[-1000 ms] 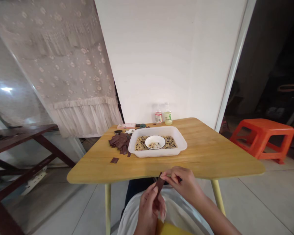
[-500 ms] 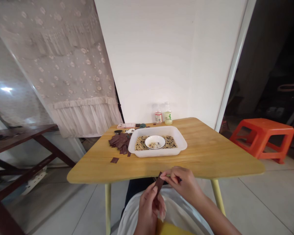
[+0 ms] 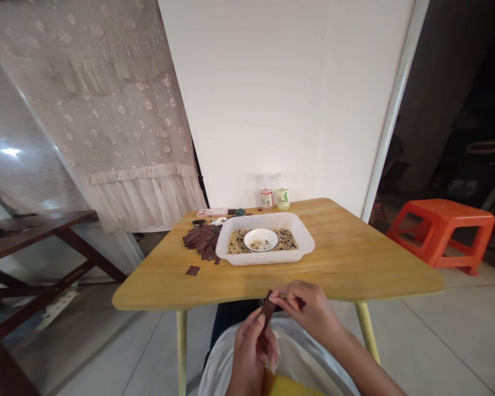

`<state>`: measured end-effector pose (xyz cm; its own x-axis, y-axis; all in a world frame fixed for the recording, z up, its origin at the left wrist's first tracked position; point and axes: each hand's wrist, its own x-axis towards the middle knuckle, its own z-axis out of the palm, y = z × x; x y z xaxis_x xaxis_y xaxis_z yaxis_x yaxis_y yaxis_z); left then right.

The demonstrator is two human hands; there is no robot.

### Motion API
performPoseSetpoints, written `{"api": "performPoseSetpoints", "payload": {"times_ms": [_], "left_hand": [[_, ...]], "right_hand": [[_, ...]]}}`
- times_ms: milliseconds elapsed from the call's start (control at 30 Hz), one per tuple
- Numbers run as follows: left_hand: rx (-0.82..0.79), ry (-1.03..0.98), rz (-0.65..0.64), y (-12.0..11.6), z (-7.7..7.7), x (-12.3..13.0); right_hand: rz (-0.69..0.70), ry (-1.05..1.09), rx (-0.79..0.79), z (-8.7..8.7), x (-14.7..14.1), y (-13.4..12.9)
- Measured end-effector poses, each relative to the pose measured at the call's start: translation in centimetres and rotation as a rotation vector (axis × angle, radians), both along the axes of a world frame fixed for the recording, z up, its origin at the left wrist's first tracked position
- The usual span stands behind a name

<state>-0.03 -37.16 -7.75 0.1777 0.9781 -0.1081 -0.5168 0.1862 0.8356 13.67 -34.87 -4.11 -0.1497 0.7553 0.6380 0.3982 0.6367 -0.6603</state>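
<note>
A narrow dark brown strip (image 3: 268, 311) is pinched between the thumb and fingers of my left hand (image 3: 253, 344), just in front of the table's near edge. My right hand (image 3: 307, 308) has its thumb and forefinger closed at the strip's upper end; anything tiny between those fingertips is too small to tell. Beyond my hands, a white plastic tray (image 3: 268, 259) holds light and dark beads or grains, with a small white bowl (image 3: 261, 233) among them. Left of the tray lies a pile of brown pieces (image 3: 201, 238), and one separate brown piece (image 3: 193, 270) lies nearer me.
Two bottles, one with a red label (image 3: 266, 197) and one with a green label (image 3: 282, 197), stand at the back of the wooden table (image 3: 363, 258). A pink phone-like object (image 3: 213, 212) lies back left. An orange stool (image 3: 445, 220) stands right, a dark wooden bench (image 3: 37, 234) left.
</note>
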Motion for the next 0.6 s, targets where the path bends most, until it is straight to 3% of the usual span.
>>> {"api": "performPoseSetpoints", "payload": {"times_ms": [600], "left_hand": [[0.025, 0.023, -0.003, 0.09, 0.05, -0.02]], "right_hand": [[0.018, -0.038, 0.001, 0.77, 0.25, -0.39]]}}
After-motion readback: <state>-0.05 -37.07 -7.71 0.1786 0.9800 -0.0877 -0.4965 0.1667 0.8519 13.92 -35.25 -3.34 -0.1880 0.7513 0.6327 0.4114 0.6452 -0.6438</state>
